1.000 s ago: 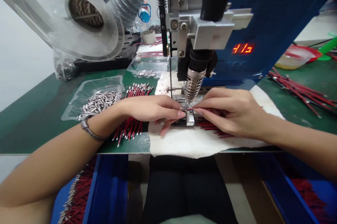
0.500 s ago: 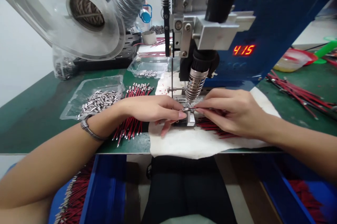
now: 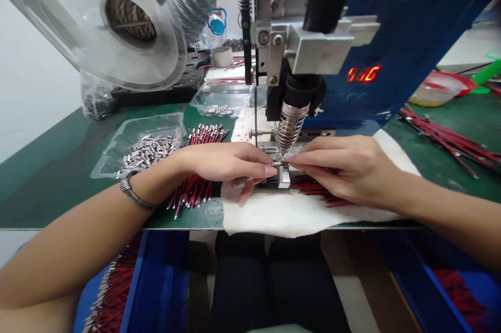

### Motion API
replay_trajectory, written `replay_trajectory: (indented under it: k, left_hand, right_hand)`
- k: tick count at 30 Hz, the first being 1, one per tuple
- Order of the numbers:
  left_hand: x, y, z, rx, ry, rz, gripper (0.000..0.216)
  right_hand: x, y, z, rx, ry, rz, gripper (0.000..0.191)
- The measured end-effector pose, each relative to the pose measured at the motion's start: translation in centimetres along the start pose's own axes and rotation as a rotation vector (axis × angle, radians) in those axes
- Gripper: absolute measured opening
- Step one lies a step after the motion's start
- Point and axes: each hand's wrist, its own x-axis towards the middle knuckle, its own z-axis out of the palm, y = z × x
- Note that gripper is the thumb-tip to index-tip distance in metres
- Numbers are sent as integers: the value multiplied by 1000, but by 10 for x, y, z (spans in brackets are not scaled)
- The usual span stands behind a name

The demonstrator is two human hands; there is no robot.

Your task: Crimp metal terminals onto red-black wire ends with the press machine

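Under the spring-wrapped soldering head [image 3: 291, 124], both of my hands meet at a small metal fixture [image 3: 284, 180]. My left hand [image 3: 235, 162], closed in a pinch, steadies a small silver metal connector [image 3: 277, 164] at the fixture; the fingertips hide part of it. From the right, my right hand [image 3: 348, 163] pinches a thin wire whose end points at the connector; in this view the fingers mostly cover it. Below my right hand lies a bundle of red and black wires [image 3: 313, 187] on a white cloth [image 3: 270, 215].
Left of my hands are a clear tray [image 3: 113, 150] of loose metal connectors and a pile of wires with connectors fitted [image 3: 195, 181]. A clear fume hood [image 3: 70, 25] hangs at upper left. The blue machine [image 3: 399, 25] stands behind; more wires [image 3: 450, 140] lie right.
My right fingertips have come slightly closer to the fixture, hiding the wire that showed between them before. My left hand stays in place. The red digits on the machine's display have changed.
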Motion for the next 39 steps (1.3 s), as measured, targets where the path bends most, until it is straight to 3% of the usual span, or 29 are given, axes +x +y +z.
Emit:
replay_trajectory:
  k: [14,24,39]
  left_hand:
    - [1,0,0,44,12,68,32]
    - [0,-2,-1,75,12,90,32]
    - [-1,2,-1,106,35,100,38]
  right_hand:
    - [-2,-2,0,-33,-5,101,26]
    - [1,-4,2,3,52,47,14]
    - [3,-4,-1,-5,28,6,16]
